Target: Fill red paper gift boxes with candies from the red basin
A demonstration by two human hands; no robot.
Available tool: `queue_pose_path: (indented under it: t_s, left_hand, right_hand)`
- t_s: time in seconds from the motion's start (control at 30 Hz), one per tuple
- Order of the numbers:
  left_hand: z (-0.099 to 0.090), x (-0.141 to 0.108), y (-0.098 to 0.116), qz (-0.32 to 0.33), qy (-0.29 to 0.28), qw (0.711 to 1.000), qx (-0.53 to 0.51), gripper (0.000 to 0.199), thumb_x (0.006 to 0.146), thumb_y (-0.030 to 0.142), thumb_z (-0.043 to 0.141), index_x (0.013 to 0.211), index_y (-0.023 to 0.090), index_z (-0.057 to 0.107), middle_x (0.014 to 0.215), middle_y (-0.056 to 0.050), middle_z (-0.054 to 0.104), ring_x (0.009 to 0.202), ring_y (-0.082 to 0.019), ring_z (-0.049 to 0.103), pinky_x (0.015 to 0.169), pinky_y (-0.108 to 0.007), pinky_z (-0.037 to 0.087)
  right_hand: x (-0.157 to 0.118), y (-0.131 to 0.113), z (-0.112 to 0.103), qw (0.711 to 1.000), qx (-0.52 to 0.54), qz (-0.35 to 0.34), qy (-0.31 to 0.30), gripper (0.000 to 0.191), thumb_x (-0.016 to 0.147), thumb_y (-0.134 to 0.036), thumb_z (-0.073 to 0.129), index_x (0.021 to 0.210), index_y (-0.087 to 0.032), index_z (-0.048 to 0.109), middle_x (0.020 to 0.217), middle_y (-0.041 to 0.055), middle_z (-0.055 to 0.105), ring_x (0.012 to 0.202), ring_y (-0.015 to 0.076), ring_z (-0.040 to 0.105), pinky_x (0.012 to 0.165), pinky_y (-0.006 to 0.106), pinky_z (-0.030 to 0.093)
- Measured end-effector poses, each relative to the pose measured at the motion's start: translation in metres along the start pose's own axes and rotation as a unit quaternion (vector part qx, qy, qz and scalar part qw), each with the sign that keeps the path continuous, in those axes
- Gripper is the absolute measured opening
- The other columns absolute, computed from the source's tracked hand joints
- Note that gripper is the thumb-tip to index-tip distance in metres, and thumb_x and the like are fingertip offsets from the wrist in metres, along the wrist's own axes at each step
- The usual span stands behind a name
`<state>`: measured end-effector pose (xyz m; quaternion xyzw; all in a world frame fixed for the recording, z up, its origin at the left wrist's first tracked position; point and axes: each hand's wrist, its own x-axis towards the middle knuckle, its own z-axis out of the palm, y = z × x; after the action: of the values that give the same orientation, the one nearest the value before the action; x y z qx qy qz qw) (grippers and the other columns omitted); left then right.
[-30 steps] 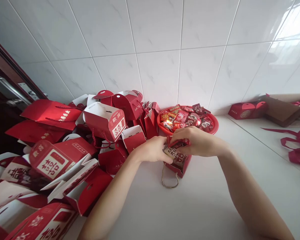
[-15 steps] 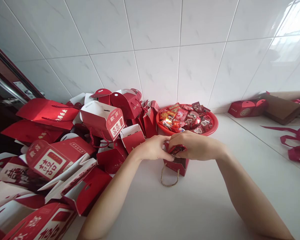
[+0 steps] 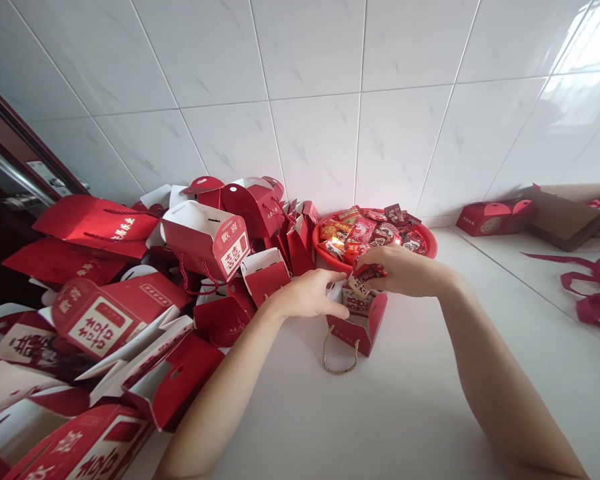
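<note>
- While our right hand (image 3: 387,270) pinches wrapped packets (image 3: 373,272) over the red box (image 3: 347,333), our left hand (image 3: 310,297) spreads loosely at its rim.
- Box sits on counter (image 3: 330,413) before basin (image 3: 431,251); we should brace it, lowering gently.

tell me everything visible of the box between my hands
The red box looks like card. It stands open-topped on a white surface, near the basin, red characters showing inside. A twine handle loops from its near side. The left hand is at its left edge; the right hand holds a packet at its opening; contact is unclear.
</note>
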<state>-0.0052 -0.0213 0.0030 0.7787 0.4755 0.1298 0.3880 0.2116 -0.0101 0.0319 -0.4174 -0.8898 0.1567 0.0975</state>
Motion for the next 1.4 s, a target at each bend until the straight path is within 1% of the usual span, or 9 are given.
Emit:
queue_pose_path:
  t_s: [0.2,0.4,0.57,0.73,0.9,1.07,1.17,1.3,1.4]
  left_hand:
    - [0.000,-0.001,0.001,0.014,0.011,1.000,-0.009,0.042,0.071,0.031,0.066,0.111,0.018,0.069,0.098,-0.002,0.072,0.090,-0.023,0.064,0.076,-0.030,0.047]
    - [-0.002,-0.001,0.004,0.016,-0.008,0.999,-0.031,0.039,0.069,0.027,0.067,0.107,0.020,0.069,0.101,0.000,0.071,0.091,-0.021,0.063,0.074,-0.028,0.045]
    - [-0.004,0.001,0.002,0.003,-0.017,0.999,-0.034,0.032,0.069,0.028,0.069,0.100,0.019,0.068,0.093,0.002,0.069,0.082,-0.017,0.061,0.069,-0.026,0.043]
    - [-0.004,0.003,-0.003,-0.005,-0.026,0.998,-0.054,0.043,0.071,0.032,0.070,0.113,0.021,0.067,0.104,-0.001,0.070,0.095,-0.022,0.064,0.075,-0.028,0.046]
    - [-0.003,0.005,-0.008,-0.070,0.035,0.996,-0.039,0.081,0.061,0.048,0.082,0.133,0.021,0.058,0.127,-0.009,0.063,0.117,-0.030,0.057,0.089,-0.034,0.047]
    - [-0.003,0.006,-0.006,-0.070,0.041,0.995,-0.051,0.063,0.062,0.052,0.080,0.115,0.020,0.068,0.096,-0.003,0.067,0.096,-0.026,0.063,0.080,-0.033,0.047]
    - [-0.004,0.006,-0.006,-0.065,0.034,0.996,-0.059,0.056,0.064,0.054,0.078,0.108,0.020,0.070,0.090,-0.001,0.066,0.091,-0.024,0.063,0.076,-0.032,0.047]
    - [-0.004,0.007,-0.009,-0.089,0.048,0.993,-0.058,0.074,0.061,0.058,0.079,0.123,0.021,0.063,0.113,-0.006,0.067,0.108,-0.028,0.061,0.082,-0.031,0.048]
    - [-0.004,0.008,-0.011,-0.104,0.062,0.991,-0.057,0.091,0.057,0.059,0.082,0.136,0.023,0.055,0.139,-0.010,0.056,0.128,-0.032,0.050,0.096,-0.035,0.045]
  right_hand:
    - [0.006,0.003,0.002,0.991,0.124,-0.044,0.023,0.021,0.083,-0.027,0.064,0.102,-0.020,0.072,0.094,0.0037,0.072,0.077,0.0172,0.062,0.067,0.028,0.045]
    - [0.010,-0.007,0.010,0.998,0.051,-0.034,0.007,0.013,0.085,-0.022,0.062,0.094,-0.019,0.071,0.086,0.0039,0.070,0.072,0.0170,0.060,0.063,0.028,0.042]
    - [0.010,-0.004,0.010,0.998,0.059,-0.033,-0.011,0.013,0.086,-0.018,0.058,0.093,-0.018,0.069,0.085,0.0038,0.070,0.073,0.0169,0.060,0.063,0.028,0.040]
    - [0.010,0.004,0.006,0.988,0.142,-0.055,0.008,0.014,0.087,-0.026,0.060,0.094,-0.018,0.070,0.079,0.0018,0.067,0.067,0.0151,0.056,0.059,0.028,0.040]
    - [0.013,0.000,0.010,0.961,0.238,-0.055,0.127,0.022,0.088,-0.039,0.062,0.092,-0.020,0.070,0.074,0.0010,0.064,0.066,0.0153,0.055,0.057,0.028,0.040]
    - [0.017,-0.012,0.018,0.972,0.195,0.024,0.132,0.024,0.076,-0.035,0.074,0.093,-0.018,0.073,0.080,0.0017,0.067,0.071,0.0160,0.058,0.061,0.028,0.042]
    - [0.019,-0.014,0.020,0.979,0.167,0.042,0.110,0.017,0.074,-0.028,0.073,0.087,-0.018,0.075,0.079,0.0017,0.069,0.070,0.0155,0.058,0.062,0.028,0.042]
    - [0.018,-0.009,0.017,0.977,0.182,0.030,0.109,0.015,0.078,-0.020,0.064,0.086,-0.019,0.076,0.079,0.0022,0.071,0.069,0.0151,0.059,0.062,0.028,0.044]
    - [0.016,-0.002,0.014,0.966,0.232,0.011,0.117,0.023,0.081,-0.018,0.056,0.093,-0.019,0.075,0.084,0.0034,0.072,0.068,0.0153,0.061,0.061,0.029,0.047]
